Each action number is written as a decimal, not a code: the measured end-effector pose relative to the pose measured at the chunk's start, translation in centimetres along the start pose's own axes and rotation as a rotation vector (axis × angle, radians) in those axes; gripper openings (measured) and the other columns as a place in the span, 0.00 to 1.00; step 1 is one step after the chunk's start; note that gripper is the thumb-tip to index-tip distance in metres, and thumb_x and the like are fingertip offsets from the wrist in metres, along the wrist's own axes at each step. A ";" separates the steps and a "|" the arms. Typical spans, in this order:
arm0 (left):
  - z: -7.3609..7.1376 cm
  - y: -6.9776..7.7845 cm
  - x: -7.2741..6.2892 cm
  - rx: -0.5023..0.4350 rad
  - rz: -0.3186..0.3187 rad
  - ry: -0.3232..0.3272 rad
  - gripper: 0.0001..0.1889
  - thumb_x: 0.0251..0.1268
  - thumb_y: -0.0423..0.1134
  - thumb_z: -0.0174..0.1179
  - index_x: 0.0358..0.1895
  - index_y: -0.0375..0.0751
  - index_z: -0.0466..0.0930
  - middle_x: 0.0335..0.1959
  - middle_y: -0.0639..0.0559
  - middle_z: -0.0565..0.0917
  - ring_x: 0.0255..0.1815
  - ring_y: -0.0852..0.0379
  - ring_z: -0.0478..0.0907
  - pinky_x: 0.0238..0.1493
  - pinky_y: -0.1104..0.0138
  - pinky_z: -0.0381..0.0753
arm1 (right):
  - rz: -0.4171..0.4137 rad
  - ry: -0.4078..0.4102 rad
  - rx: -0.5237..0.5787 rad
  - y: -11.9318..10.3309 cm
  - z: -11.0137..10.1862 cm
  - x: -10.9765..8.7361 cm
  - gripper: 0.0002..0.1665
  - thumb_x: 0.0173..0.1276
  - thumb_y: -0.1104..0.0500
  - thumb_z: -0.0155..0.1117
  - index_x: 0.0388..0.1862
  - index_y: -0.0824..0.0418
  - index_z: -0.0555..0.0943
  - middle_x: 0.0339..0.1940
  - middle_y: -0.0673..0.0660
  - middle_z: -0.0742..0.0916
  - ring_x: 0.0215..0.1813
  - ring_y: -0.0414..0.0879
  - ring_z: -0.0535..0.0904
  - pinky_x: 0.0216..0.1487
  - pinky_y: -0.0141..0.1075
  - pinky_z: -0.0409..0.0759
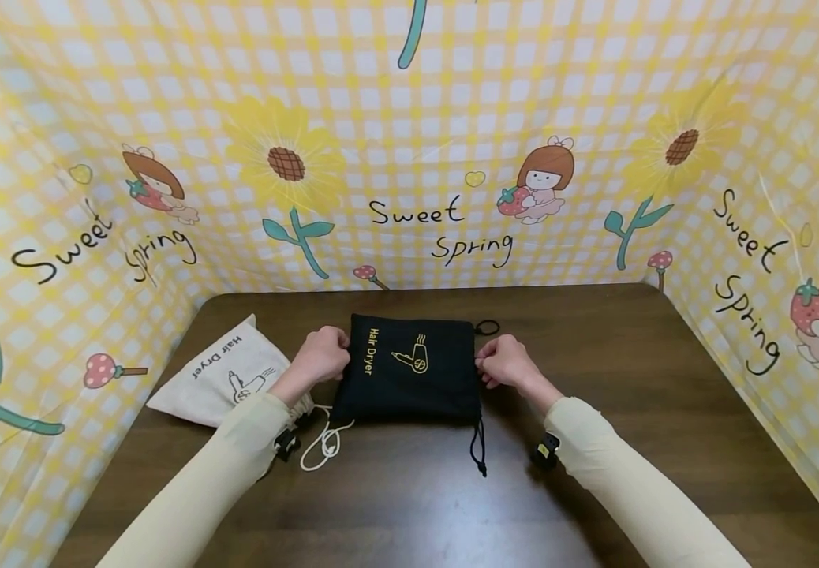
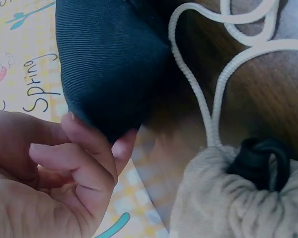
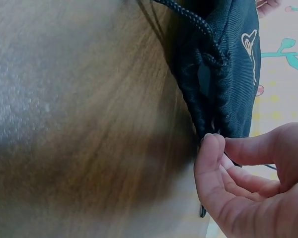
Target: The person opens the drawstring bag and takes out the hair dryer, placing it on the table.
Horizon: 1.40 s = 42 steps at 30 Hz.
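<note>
Now both hands (image 1: 321, 355) (image 1: 507, 363) grip a ribbed black bag (image 1: 411, 375).

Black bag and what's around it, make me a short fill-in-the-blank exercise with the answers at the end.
The yellow lettering on the black bag reads "Hair ____".
In the head view, the pale bag lies to the ____ of the black bag.
The hand at the black bag's gathered mouth is the person's ____ one.
The patterned cloth says "Sweet ____".

Missing words: Dryer; left; right; Spring.
</note>
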<state>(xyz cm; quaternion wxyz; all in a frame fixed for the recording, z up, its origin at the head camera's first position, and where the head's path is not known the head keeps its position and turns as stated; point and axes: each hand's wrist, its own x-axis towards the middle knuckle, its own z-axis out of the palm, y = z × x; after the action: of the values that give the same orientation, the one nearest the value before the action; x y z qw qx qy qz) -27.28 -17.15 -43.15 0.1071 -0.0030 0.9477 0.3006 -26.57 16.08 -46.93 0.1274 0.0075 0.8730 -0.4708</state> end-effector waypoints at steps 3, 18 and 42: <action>0.0 -0.2 0.1 0.007 0.011 0.002 0.17 0.64 0.26 0.53 0.55 0.30 0.81 0.48 0.37 0.85 0.24 0.54 0.84 0.32 0.63 0.83 | -0.001 0.004 -0.001 0.0 0.0 0.0 0.05 0.75 0.69 0.64 0.41 0.71 0.85 0.32 0.62 0.87 0.27 0.46 0.84 0.31 0.38 0.87; 0.3 -0.3 -0.6 0.029 0.032 0.060 0.14 0.61 0.26 0.56 0.49 0.33 0.83 0.42 0.41 0.85 0.42 0.42 0.80 0.44 0.54 0.80 | 0.017 0.002 0.008 0.1 0.0 -0.2 0.06 0.74 0.69 0.63 0.44 0.72 0.85 0.34 0.63 0.87 0.29 0.47 0.84 0.31 0.37 0.87; 0.0 -0.5 -0.9 -0.038 -0.017 -0.044 0.15 0.79 0.36 0.56 0.58 0.28 0.81 0.39 0.36 0.87 0.23 0.49 0.85 0.24 0.65 0.80 | -0.001 0.010 -0.037 -0.2 -0.6 -0.8 0.10 0.74 0.66 0.65 0.49 0.71 0.83 0.35 0.62 0.86 0.31 0.50 0.83 0.30 0.39 0.86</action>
<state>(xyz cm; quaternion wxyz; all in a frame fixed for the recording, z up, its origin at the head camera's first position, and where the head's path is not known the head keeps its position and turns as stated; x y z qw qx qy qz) -26.33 -17.58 -43.23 0.1306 -0.0064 0.9392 0.3176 -25.93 16.55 -46.29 0.1229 0.0071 0.8821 -0.4548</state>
